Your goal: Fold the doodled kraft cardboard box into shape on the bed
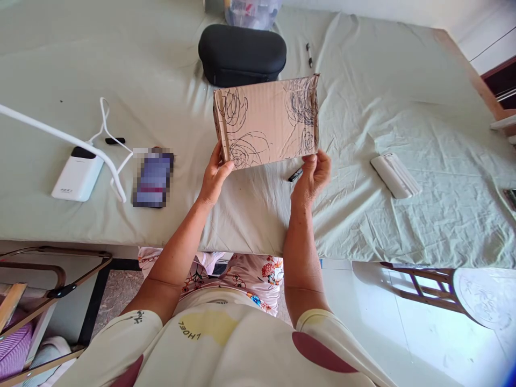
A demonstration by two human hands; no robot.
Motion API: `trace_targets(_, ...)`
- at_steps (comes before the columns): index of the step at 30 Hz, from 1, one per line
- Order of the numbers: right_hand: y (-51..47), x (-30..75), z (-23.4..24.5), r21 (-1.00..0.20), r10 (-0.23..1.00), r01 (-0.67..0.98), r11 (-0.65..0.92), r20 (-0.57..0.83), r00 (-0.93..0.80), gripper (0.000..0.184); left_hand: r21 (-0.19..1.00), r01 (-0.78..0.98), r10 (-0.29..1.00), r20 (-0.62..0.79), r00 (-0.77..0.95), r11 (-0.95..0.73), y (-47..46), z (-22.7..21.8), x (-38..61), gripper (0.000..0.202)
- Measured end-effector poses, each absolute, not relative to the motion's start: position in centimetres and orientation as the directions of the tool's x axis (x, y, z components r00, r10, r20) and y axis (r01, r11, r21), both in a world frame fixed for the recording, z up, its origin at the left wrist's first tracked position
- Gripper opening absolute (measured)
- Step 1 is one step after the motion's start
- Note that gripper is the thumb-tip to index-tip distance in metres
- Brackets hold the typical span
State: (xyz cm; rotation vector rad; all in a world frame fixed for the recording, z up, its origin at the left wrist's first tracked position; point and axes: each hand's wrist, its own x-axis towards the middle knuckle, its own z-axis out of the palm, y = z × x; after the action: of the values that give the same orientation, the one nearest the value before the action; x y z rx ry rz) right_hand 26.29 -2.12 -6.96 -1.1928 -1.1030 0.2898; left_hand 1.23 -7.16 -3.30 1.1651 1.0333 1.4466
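A flat brown cardboard box [268, 123] is held up over the cloth, its face marked with scribbled dark circles near the corners. My left hand [214, 174] grips its lower left corner, thumb on the front face and fingers behind. At the lower right corner, my right hand [312, 174] pinches the edge between thumb and fingers. Just left of the right hand, a black marker [295, 174] lies on the cloth, partly hidden. Behind the box's upper edge sits a black zippered case [242, 54].
On the left are a white power bank [78, 173] with a cable, a pixelated phone [153, 178] and a white curved rod [60, 133]. A pen [309, 55] lies behind. To the right rests a whitish block-like object [395, 175]. A clear plastic container [253, 13] stands at the back.
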Motion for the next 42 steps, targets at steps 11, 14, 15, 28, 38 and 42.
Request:
trace_targets(11,-2.5,24.2,-6.7,-0.815,0.714,0.365,0.451,0.574,0.401,0.045,0.957,0.045,0.927,0.289,-0.24,-0.287,-6.4,-4.9,0.8,0.089)
trace_targets(14,-2.6,24.3,-6.6,-0.797,0.708,0.383,0.467,0.596,0.378,0.044,0.952,0.091,0.919,0.306,-0.249,-0.293,-6.9,-4.1,1.1,0.092)
trace_targets(15,-2.7,24.3,-6.6,-0.796,0.709,0.38,0.471,0.598,0.373,0.044,0.95,0.103,0.915,0.31,-0.258,-0.293,-7.0,-3.9,1.2,0.094)
trace_targets(28,-4.0,23.0,-6.7,-0.655,0.758,0.564,0.503,0.648,0.077,0.101,0.951,0.106,0.895,0.31,-0.32,-0.292,-6.4,-5.3,1.2,0.102)
trace_targets(38,-4.0,22.0,-7.3,-0.624,0.795,0.662,0.415,0.603,0.071,0.142,0.84,0.406,0.803,0.5,-0.324,-0.36,-7.3,-4.9,2.3,0.131)
trace_targets(42,-4.0,21.8,-7.3,-0.634,0.789,0.647,0.423,0.609,0.081,0.14,0.803,0.463,0.76,0.552,-0.341,-0.376,-7.2,-5.3,2.3,0.133)
